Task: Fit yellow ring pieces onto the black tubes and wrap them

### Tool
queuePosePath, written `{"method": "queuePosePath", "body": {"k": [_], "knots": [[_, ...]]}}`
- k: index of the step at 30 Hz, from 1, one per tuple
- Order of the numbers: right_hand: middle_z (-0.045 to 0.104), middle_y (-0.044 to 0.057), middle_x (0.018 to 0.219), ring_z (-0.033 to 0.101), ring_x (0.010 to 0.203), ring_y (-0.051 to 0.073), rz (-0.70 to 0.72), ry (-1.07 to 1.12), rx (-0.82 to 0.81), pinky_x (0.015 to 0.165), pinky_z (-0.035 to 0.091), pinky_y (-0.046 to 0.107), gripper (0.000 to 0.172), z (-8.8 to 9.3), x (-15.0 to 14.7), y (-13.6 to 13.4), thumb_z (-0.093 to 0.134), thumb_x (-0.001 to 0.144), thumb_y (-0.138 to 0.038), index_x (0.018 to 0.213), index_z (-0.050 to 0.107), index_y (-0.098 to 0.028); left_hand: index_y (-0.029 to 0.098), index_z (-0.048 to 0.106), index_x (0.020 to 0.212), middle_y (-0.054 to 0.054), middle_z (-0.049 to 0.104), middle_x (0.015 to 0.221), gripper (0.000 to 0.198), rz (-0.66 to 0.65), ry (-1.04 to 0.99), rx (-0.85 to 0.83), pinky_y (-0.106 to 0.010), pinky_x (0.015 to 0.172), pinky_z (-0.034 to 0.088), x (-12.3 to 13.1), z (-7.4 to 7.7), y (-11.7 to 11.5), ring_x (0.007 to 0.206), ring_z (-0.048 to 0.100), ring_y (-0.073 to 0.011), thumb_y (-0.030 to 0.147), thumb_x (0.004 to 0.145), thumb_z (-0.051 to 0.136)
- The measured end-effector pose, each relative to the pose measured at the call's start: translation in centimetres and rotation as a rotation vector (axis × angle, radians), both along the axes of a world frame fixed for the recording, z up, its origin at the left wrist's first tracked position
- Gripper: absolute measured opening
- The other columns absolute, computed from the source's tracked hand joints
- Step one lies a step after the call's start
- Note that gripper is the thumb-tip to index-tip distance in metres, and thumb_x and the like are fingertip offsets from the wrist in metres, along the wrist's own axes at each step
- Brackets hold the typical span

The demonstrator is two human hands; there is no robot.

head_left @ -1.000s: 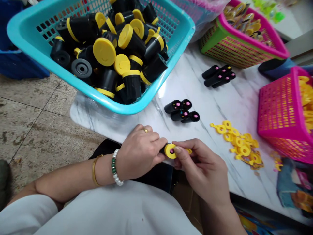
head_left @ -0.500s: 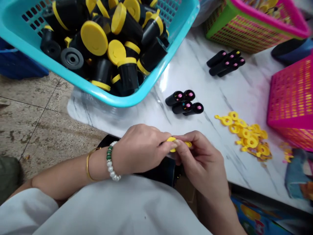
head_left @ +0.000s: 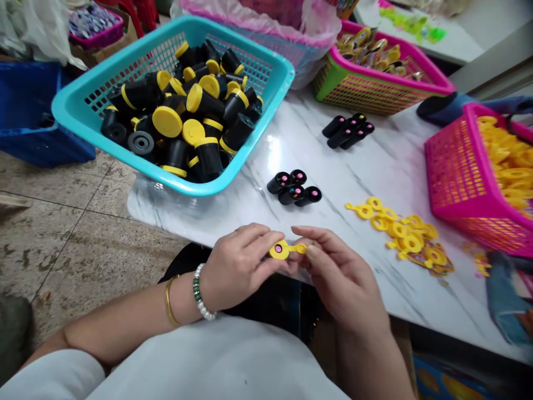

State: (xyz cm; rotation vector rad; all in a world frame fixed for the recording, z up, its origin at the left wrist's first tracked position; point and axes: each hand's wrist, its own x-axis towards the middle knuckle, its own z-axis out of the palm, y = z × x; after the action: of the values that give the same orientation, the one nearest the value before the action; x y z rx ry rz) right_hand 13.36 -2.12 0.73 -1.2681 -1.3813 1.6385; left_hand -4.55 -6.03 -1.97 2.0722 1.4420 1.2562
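In the head view, just off the near right corner of the turquoise basket, the left hand is closed around a yellow ring piece, its ring facing up with a dark-edged pink centre in the hole. Whatever sits beneath the ring is hidden by the fingers. The right hand is narrow: its thumb meets the small round end of the strap while the forefinger stands raised; I cannot tell whether another finger pinches from below.

Half a second ago the right thumb lay over the ring; now it has slid outward, leaving ring and strap exposed. That suggests the ring is seated, with the strap now being handled.

Right of the basket on the counter stand a near cluster of black tubes and a farther cluster; beyond the near one lies a yellow heap of matching loose pieces.
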Motion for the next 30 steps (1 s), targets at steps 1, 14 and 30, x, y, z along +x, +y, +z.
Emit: {"method": "queuePosePath", "body": {"k": [1,14,30], "knots": [[0.066,0.0,0.073,0.066,0.063,0.014,0.02,0.052,-0.044,0.064,0.059,0.03,0.026,-0.1,0.4,0.3,0.062,0.093,-0.038,0.113,0.061,-0.02,0.013,0.061,0.113,-0.01,0.069,0.101,0.024,0.003,0.009,0.0,-0.032,0.081,0.059,0.0,0.0,0.0,0.092,0.066,-0.0184,0.028,0.095,0.058],[0.035,-0.013,0.055,0.029,0.047,0.003,0.417,-0.145,-0.226,0.042,0.021,0.014,0.045,1.9,-1.9,4.5,0.079,0.075,-0.039,0.078,0.039,-0.021,0.011,0.061,0.107,-0.007,0.072,0.092,0.021,0.049,0.184,0.106,-0.03,0.072,0.058,0.9,-0.8,0.7,0.08,0.068,-0.0176,0.015,0.089,0.051],[0.067,0.004,0.078,0.062,0.074,0.021,-0.249,-0.859,0.814,0.073,0.052,0.036,0.018,-0.2,6.1,2.5,0.058,0.091,-0.036,0.091,0.066,-0.02,0.022,0.058,0.129,-0.008,0.071,0.114,0.045,0.069,0.173,0.237,-0.044,0.092,0.054,-5.5,5.5,-0.6,0.102,0.066,-0.0279,0.026,0.084,0.061]]}}
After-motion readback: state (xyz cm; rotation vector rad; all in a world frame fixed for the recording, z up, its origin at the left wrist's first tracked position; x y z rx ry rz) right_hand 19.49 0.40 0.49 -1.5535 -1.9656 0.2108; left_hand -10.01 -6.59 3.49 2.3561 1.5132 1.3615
